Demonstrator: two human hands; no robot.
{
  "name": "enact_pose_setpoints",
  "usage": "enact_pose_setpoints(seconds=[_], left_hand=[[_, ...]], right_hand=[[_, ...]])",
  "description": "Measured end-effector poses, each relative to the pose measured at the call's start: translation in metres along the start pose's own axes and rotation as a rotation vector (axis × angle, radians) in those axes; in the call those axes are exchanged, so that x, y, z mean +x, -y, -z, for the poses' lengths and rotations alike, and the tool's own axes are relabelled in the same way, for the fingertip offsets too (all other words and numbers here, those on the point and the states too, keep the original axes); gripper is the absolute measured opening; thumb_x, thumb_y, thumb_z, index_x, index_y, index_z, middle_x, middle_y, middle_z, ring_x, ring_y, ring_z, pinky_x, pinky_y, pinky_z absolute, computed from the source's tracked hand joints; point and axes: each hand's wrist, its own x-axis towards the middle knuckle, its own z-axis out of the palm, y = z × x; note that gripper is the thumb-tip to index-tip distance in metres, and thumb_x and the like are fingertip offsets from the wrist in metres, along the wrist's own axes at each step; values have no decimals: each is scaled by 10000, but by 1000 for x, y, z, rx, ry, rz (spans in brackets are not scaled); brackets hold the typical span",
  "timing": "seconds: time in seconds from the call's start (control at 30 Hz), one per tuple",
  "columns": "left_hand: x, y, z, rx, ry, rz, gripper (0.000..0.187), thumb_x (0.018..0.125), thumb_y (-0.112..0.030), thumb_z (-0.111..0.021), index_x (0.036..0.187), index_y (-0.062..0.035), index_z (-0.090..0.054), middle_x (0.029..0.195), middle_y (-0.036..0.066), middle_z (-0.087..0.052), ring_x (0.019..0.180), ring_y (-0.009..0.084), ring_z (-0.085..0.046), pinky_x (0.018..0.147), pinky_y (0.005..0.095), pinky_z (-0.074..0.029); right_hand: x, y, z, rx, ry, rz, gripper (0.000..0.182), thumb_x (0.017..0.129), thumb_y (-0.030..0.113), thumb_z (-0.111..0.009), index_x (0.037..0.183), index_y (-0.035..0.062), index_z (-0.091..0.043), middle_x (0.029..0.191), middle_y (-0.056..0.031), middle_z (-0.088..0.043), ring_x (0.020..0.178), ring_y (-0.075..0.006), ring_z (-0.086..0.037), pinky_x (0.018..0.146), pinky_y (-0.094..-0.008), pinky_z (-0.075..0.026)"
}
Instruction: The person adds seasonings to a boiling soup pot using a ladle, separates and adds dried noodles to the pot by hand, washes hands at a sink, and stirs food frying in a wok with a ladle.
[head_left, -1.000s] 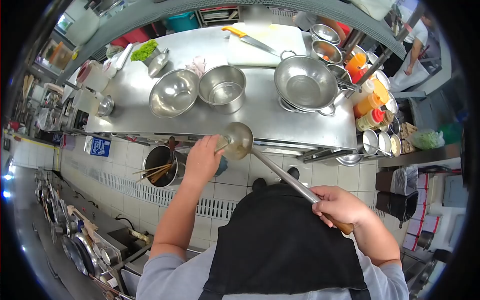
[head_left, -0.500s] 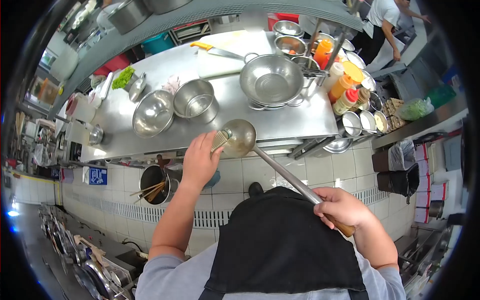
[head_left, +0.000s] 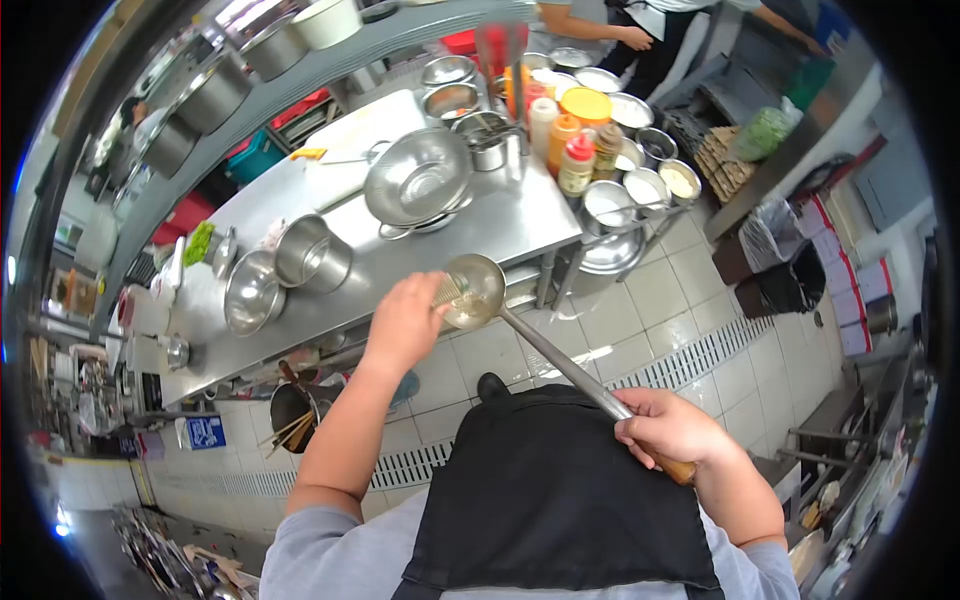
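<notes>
My right hand (head_left: 668,428) is wrapped round the wooden end of a long metal ladle (head_left: 565,365), which slants up and left across my apron. Its round bowl (head_left: 482,285) is held in front of the counter edge, over the floor. A small ribbed glass bottle (head_left: 449,291) is gripped in my left hand (head_left: 405,318), with its mouth end tipped into the bowl. Pale bits or glints show inside the bowl beside the bottle. My fingers hide much of the bottle.
On the steel counter (head_left: 500,222) stand a deep pot (head_left: 313,255), a mixing bowl (head_left: 254,292) and a large colander (head_left: 418,182). Sauce bottles (head_left: 577,165) and several tubs line its right end. Another person's arm (head_left: 600,32) shows beyond. A bin (head_left: 785,280) stands right.
My view has turned right, so the counter and its pots sit further left. The bottle's end now overlaps the ladle bowl more, and pale specks show there. Both grips are unchanged.
</notes>
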Motion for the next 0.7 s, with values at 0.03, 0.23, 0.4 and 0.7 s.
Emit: enact_pose_setpoints(seconds=[0.03,0.23,0.4,0.7], left_hand=[[8,-11,-3,-8,4,-21,419,814,-179,-705,1189,-50,-567,1062,140,-608,991,359,-585,852,439,-489],[48,-53,-55,40,95,-141,421,819,-172,-696,1188,-23,-560,1105,161,-620,1027,366,-585,874,441,-483],[50,-86,-76,-149,-79,-171,430,821,-191,-697,1190,-19,-559,1081,163,-615,1000,378,-589,869,455,-480],[71,-98,-88,-303,44,-289,434,822,-214,-700,1189,-28,-561,1103,178,-615,994,378,-603,857,466,-493]], right_hand=[[-7,-6,4,12,-19,5,210,885,21,-510,1085,-15,-568,672,7,-524,461,-75,-490,454,-227,-416],[-34,-37,17,135,-55,84,212,875,22,-506,1075,-21,-561,718,-42,-573,459,-97,-514,439,-229,-411],[-51,-54,11,270,-153,103,145,879,34,-510,1014,-2,-545,688,-34,-553,455,-97,-512,423,-238,-409],[-51,-67,-5,347,-285,170,123,895,71,-542,998,5,-557,694,-25,-545,468,-96,-517,428,-242,-417]])
